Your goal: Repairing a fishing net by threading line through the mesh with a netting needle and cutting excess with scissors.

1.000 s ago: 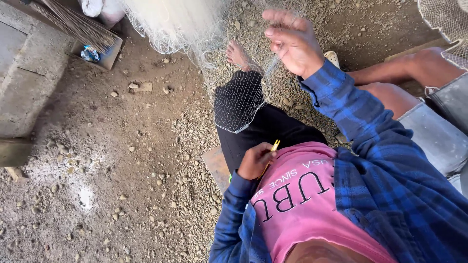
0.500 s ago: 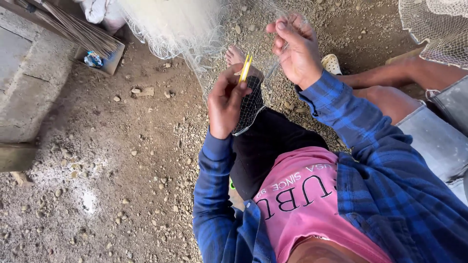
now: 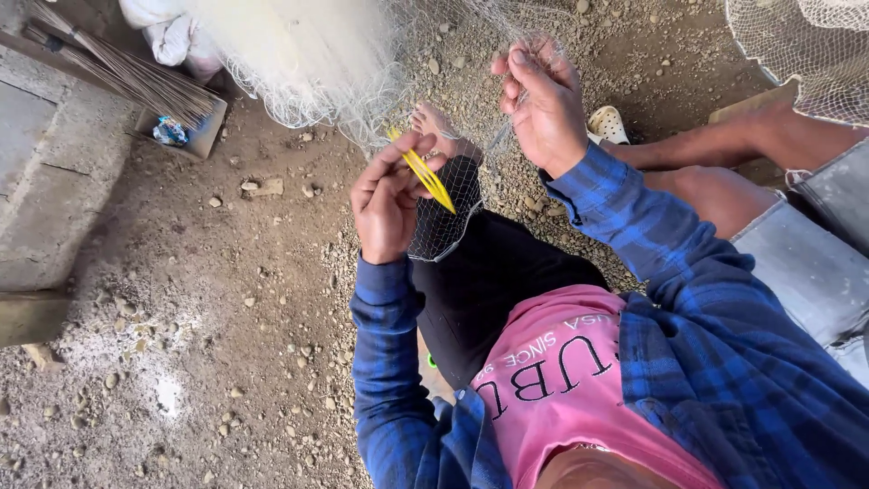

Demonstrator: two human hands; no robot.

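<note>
While the head camera looks straight down, the left hand (image 3: 387, 206) pinches a yellow netting needle (image 3: 424, 177) between thumb and fingertips, its grip closed on the needle's far end; the near tip lies against the fishing net (image 3: 444, 222), over the black-clad knee (image 3: 489, 272). How much thread the needle carries is too fine to make out. To the right and a little farther off, the right hand (image 3: 543, 104) has its fingers bunched on a fold of net, grip closed on the mesh, though the exact strands between the fingertips cannot be told. The net runs far and left into a pale heap (image 3: 299, 54) whose top is cut off by the frame edge, and its meshes almost vanish against the gravel ground (image 3: 226, 317). A bare foot (image 3: 434, 127) shows through the mesh just beyond the needle. At far left a bundle of thin sticks (image 3: 127, 77) lies across a concrete block (image 3: 45, 181), partly out of frame. Another person's bare leg (image 3: 724, 145) crosses at right, beside a white clog (image 3: 608, 125), mostly hidden.
</note>
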